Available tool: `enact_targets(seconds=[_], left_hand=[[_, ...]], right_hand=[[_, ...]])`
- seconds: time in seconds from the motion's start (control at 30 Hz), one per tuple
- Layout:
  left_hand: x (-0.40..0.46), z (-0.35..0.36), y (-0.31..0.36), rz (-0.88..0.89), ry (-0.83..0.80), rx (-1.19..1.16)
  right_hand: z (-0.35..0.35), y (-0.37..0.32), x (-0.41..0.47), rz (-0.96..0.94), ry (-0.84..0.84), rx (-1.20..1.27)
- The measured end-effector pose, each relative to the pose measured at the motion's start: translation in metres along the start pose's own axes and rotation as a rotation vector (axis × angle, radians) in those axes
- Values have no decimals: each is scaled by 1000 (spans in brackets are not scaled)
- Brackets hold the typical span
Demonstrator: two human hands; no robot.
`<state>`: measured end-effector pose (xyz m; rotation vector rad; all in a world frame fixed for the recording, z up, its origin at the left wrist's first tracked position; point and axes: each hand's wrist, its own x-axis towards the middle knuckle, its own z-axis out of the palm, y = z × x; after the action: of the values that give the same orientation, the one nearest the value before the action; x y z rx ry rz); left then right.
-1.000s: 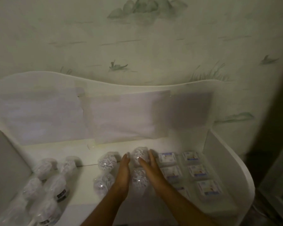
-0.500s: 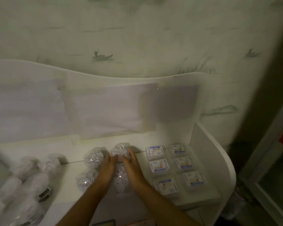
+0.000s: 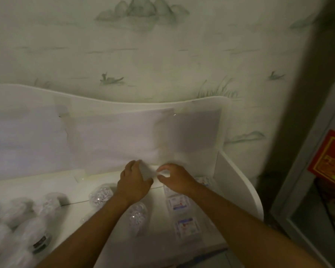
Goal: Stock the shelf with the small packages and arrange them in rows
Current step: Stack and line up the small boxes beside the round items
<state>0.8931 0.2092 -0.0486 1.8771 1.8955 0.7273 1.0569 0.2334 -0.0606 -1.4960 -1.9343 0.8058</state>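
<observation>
My left hand (image 3: 133,182) and my right hand (image 3: 175,179) are raised side by side at the back of the white shelf (image 3: 240,188). Their fingers curl round a pale, blurred round package (image 3: 150,172) held between them. On the shelf below lie two clear round packages, one (image 3: 101,194) left of my left wrist and one (image 3: 138,215) between my forearms. Flat rectangular packs with blue labels (image 3: 179,203) lie in rows at the right, partly hidden by my right arm.
Several white round packs (image 3: 24,210) crowd the shelf's left end. Paper sheets (image 3: 124,136) cover the shelf's back panel, below green-patterned wallpaper. A red box (image 3: 333,157) sits behind a glass-fronted frame at the far right.
Both hands have lifted off the round packages and moved up toward the back panel with one package between them. The camera has tilted up slightly.
</observation>
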Motion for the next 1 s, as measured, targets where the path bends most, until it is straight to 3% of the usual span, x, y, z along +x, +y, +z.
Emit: enact_targets(seconds=[0.1,0.23,0.33,0.43,0.53,0.83,1.0], left_hand=[[-5,9,27,51,68,-49],[-15,45,49,94,-16,-295],[-27,83,49,-34,-26,-495],[-38,113,32,-200,39,-665],[-49,126,26,-251,48,-792],[-52,129,19,-229,-37,-857],[-46,134,12,-240,-23,-846]], right_hand=[[-16,25,-8,35,36,6],[-13,54,-26,103,71,196],[10,63,-35,129,62,310],[31,68,-43,121,97,206],[41,74,-48,118,128,160],[48,78,-52,129,169,303],[42,73,-49,282,139,418]])
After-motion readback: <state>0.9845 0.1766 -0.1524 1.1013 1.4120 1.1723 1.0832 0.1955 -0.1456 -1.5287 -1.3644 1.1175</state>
